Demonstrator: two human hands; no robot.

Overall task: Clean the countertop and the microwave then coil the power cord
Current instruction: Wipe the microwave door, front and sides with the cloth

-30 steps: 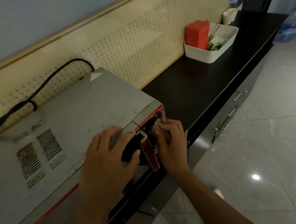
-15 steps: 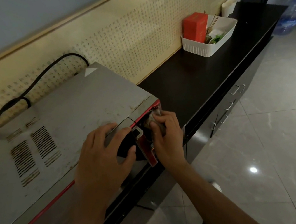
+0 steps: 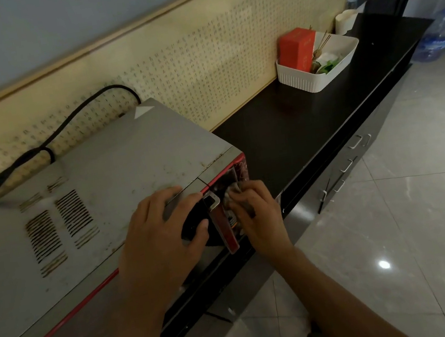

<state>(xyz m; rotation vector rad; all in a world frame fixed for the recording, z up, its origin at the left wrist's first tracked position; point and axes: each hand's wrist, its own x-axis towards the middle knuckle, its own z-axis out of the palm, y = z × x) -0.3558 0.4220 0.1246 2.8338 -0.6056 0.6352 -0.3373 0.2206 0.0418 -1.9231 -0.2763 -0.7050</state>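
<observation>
**Wiping microwave control panel, left hand bracing**

The microwave (image 3: pixel 116 167) is sitting on the dark desk (image 3: pixel 296 127), pushed back near the patterned wall panel (image 3: pixel 199 64), front face hanging at the desk's front edge.

The left hand (image 3: pixel 162 236) is lying across the microwave's top front corner, fingers spread and only lightly bent, thumb dropping over the dark door face. It is gripping nothing; my read is that it is bracing the box so it is not sliding under the rubbing.

The right hand (image 3: pixel 255 215) is working just right of the red door handle (image 3: pixel 223 226), fingers curled round a small grey cloth (image 3: pixel 232 191) and pressing it against the control panel at the microwave's right end. Cloth bunched small, probably to get into the recess beside the handle.

The power cord (image 3: pixel 45 144) is looping loose behind the microwave's back edge, against the wall panel, not coiled.

Past the microwave's right side, far along the desk, a white basket (image 3: pixel 314 78) is holding a red box (image 3: pixel 296 46) and some small items.

Hard to make out:
- The panel itself is mostly hiding under the right hand and the steep angle, so no telling how clean it is.
- Most of the cloth is hiding inside the fingers.
- The cord's plug end is running out of frame left of the microwave.
- The door front is nearly edge-on; its state is unreadable.
- Basket contents are too small to identify.
</observation>
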